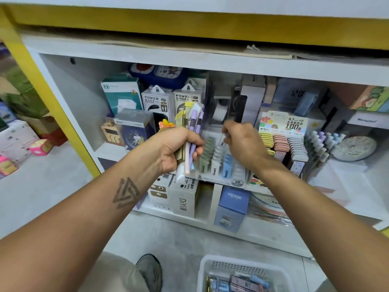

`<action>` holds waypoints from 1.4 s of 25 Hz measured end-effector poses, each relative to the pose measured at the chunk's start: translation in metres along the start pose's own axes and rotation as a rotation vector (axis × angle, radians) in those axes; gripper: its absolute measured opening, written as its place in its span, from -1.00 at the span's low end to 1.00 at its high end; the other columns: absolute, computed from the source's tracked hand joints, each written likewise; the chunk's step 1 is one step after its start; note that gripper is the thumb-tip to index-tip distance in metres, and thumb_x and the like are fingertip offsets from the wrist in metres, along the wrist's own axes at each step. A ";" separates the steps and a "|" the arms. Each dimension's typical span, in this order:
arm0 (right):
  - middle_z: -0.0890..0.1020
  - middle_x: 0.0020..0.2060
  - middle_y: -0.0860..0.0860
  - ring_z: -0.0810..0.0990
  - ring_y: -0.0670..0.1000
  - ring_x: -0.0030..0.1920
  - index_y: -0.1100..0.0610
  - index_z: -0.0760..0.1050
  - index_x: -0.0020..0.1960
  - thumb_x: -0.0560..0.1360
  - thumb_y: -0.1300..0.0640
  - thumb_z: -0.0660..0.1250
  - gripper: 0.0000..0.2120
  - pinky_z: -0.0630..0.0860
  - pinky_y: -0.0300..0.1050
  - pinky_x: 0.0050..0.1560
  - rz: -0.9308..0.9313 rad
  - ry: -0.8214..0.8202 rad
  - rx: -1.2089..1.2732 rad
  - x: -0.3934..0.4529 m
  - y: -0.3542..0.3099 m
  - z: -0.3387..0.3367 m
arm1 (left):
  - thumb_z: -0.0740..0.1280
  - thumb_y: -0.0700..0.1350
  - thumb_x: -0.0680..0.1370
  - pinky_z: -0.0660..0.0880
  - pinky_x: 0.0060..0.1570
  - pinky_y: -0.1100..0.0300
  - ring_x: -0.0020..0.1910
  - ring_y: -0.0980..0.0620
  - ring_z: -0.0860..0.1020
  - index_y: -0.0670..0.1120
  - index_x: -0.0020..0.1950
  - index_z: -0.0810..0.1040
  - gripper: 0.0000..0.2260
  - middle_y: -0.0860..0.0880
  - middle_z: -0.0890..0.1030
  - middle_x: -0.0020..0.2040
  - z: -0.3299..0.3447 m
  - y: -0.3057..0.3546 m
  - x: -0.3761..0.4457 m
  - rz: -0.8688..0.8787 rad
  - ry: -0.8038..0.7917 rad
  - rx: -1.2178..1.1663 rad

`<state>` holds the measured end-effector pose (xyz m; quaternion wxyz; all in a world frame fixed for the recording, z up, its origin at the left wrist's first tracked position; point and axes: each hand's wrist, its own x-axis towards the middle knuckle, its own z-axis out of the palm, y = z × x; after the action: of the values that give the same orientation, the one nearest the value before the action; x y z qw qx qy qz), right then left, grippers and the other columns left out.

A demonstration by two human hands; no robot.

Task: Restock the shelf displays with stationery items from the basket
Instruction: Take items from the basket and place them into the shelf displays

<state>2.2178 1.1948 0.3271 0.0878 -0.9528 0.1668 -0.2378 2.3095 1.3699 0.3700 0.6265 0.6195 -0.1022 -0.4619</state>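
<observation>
My left hand (179,148) grips a bunch of packaged pens (194,125), purple, white and yellow, held upright in front of the shelf. My right hand (242,142) pinches a small clear-wrapped item (222,142) over the tiered lead-refill display (219,161), which holds rows of green, white and blue cases. A white plastic basket (242,268) with several packaged stationery items stands on the floor at the bottom right. What the right fingertips hold is partly hidden by the hand.
A second display (282,142) with yellow, pink and grey refill cases stands to the right, then a rack of pens (322,144). Power bank boxes (157,100), clocks and a tape dispenser (223,110) fill the shelf back. Boxes sit below. My shoe (150,270) is by the basket.
</observation>
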 end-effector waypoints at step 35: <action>0.70 -0.21 0.24 0.66 0.08 -0.33 0.23 0.52 0.20 0.57 0.33 0.35 -0.79 0.64 -0.15 -0.26 0.516 0.185 1.247 -0.058 0.094 -0.146 | 0.39 -0.35 0.36 0.47 -0.53 0.30 -0.52 0.07 0.50 -0.22 -0.22 0.56 -0.92 -0.22 0.63 -0.27 0.111 -0.012 0.009 -0.100 -0.236 -0.052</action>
<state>2.0735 1.1152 0.4061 0.6598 -0.6297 0.2273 -0.3414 2.2316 1.2902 0.3784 0.6021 0.5488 -0.1321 -0.5647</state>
